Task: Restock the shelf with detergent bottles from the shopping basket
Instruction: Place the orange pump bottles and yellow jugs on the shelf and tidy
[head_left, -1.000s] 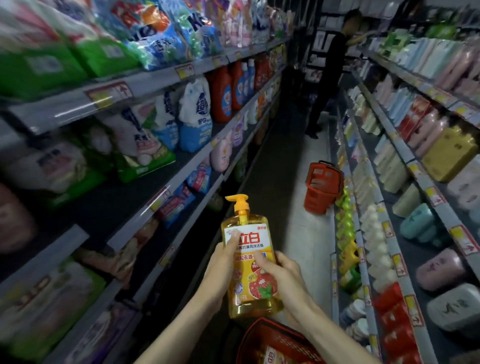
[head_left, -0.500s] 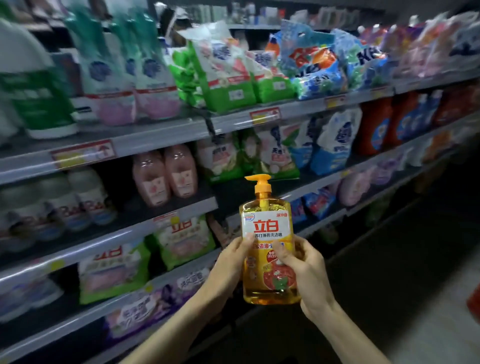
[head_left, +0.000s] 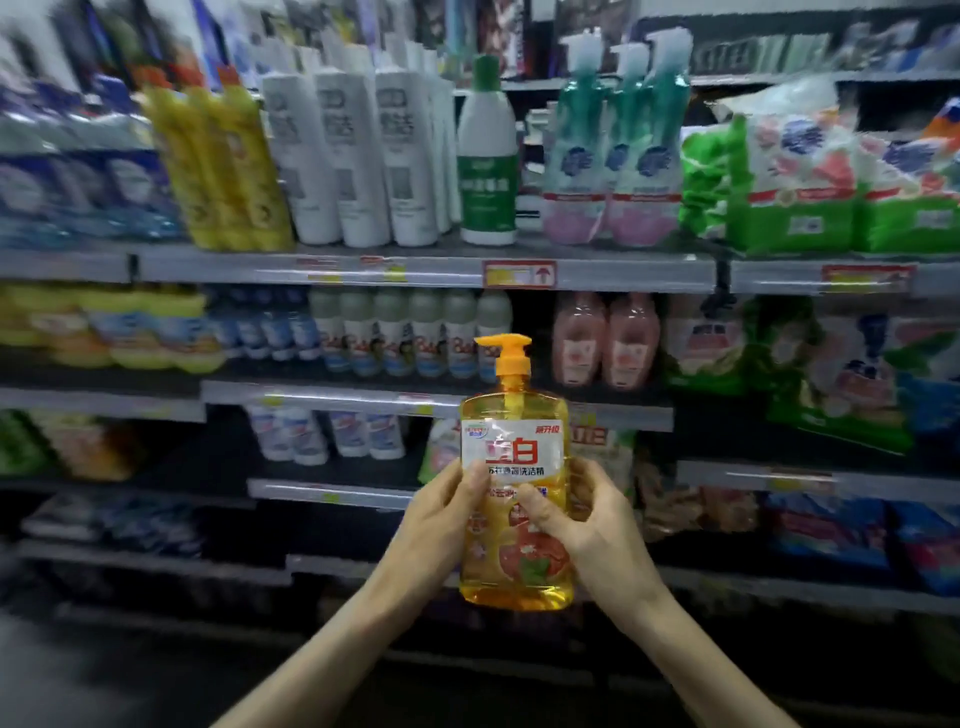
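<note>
I hold an orange detergent bottle (head_left: 514, 514) upright in front of the shelving, its orange pump on top and a white label facing me. My left hand (head_left: 441, 525) grips its left side with the thumb across the label. My right hand (head_left: 592, 525) grips its right side, thumb on the front. The shelf unit (head_left: 467, 273) fills the view behind, with several tiers of bottles and bags. A bare stretch of dark shelf (head_left: 332, 462) lies just left of the bottle. The shopping basket is out of view.
White bottles (head_left: 358, 156) and yellow bottles (head_left: 228, 161) stand on the upper tier, green bags (head_left: 795, 182) at the right. Pink bottles (head_left: 608, 340) sit on the middle tier behind the pump. The lowest tiers are dark and blurred.
The view has swung left from the aisle to face the shelving square on. The bottle stays upright in both hands, held in front of the shelves.
</note>
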